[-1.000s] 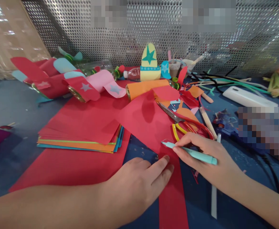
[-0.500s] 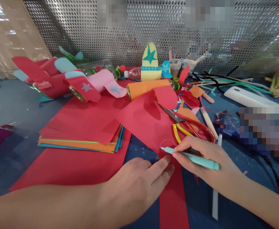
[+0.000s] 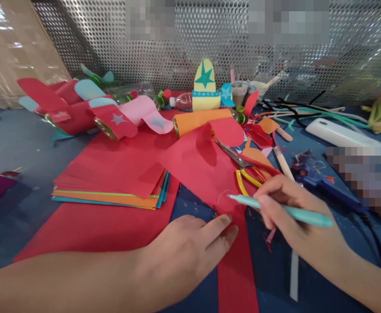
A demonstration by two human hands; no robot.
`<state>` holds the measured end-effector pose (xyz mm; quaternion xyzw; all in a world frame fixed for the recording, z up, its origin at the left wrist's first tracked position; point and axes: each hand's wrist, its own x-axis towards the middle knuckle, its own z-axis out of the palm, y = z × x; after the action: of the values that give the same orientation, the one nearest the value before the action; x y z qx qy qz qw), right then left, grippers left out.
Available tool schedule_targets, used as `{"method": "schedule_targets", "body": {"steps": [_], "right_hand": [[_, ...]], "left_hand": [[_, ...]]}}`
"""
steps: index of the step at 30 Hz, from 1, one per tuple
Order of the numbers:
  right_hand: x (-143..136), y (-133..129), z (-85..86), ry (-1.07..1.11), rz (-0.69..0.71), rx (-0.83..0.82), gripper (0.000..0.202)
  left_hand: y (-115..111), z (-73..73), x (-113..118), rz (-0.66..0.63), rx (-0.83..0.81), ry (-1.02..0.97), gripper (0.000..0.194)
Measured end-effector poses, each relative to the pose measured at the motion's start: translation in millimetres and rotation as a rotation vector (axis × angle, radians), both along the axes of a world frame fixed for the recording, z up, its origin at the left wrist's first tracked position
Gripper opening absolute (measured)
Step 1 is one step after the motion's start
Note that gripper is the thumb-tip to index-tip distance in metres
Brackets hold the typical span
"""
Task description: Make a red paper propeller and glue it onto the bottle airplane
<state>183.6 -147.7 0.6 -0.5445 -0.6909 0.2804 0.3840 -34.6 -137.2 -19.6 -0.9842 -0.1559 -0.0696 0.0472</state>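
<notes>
My right hand (image 3: 294,213) pinches a light teal marker pen (image 3: 301,214), its tip close to a faint curved line drawn on a red paper sheet (image 3: 195,165). Whether the tip touches the paper I cannot tell. With fingers stretched out, my left hand (image 3: 193,248) lies flat on the lower part of the red paper, just below the drawn curve. Scissors (image 3: 242,164) with red and yellow handles rest on the sheet, beyond my right hand. A stack of coloured paper (image 3: 112,174), red on top, sits to the left.
Paper-covered bottles, one with orange paper (image 3: 203,121) and others in red and pink (image 3: 141,111), stand behind. A blue glue gun (image 3: 330,187) and a white device (image 3: 343,134) lie right, near paper scraps. A perforated metal panel (image 3: 210,43) closes the back.
My right hand has moved right and slightly up with the marker, so the pen tip has shifted along from the left end of the curve. My left hand has stayed put.
</notes>
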Motion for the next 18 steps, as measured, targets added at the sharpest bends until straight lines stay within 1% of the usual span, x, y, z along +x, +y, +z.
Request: {"method": "schedule_targets", "body": {"steps": [2, 4, 6, 8, 9, 11, 14, 15, 16, 18], "right_hand": [[2.2, -0.4, 1.1, 0.073, -0.098, 0.058, 0.013], [3.5, -0.3, 1.6, 0.104, -0.154, 0.095, 0.01], [4.2, -0.2, 0.8, 0.118, -0.157, 0.103, 0.005], [4.6, -0.5, -1.2, 0.135, -0.124, 0.095, 0.004], [5.0, -0.9, -2.5, 0.147, -0.096, 0.092, 0.006], [5.8, -2.6, -4.9, 0.175, -0.049, 0.091, 0.009], [7.4, -6.8, -6.7, 0.198, -0.048, 0.105, 0.007], [7.8, -8.5, -6.4, 0.197, -0.049, 0.106, 0.008], [8.0, -10.2, -5.8, 0.193, -0.024, 0.116, 0.008], [7.7, -13.0, -3.5, 0.185, 0.092, 0.135, 0.011]], "left_hand": [[1.1, 2.9, -1.0, 0.001, 0.006, -0.012, 0.042], [1.5, 5.0, -1.6, 0.017, 0.021, -0.032, 0.039], [1.5, 5.5, -1.8, 0.043, 0.021, -0.091, 0.037], [1.2, 4.7, -1.7, 0.06, -0.012, -0.16, 0.034], [1.2, 4.2, -1.6, 0.079, -0.053, -0.2, 0.033], [1.6, 3.9, -1.2, 0.13, -0.196, -0.304, 0.029], [3.2, 5.5, -0.1, 0.259, -0.469, -0.466, 0.027], [3.7, 6.4, 0.4, 0.3, -0.535, -0.497, 0.027], [4.1, 7.2, 0.9, 0.336, -0.585, -0.51, 0.027], [4.2, 8.6, 2.0, 0.383, -0.652, -0.521, 0.028]]}}
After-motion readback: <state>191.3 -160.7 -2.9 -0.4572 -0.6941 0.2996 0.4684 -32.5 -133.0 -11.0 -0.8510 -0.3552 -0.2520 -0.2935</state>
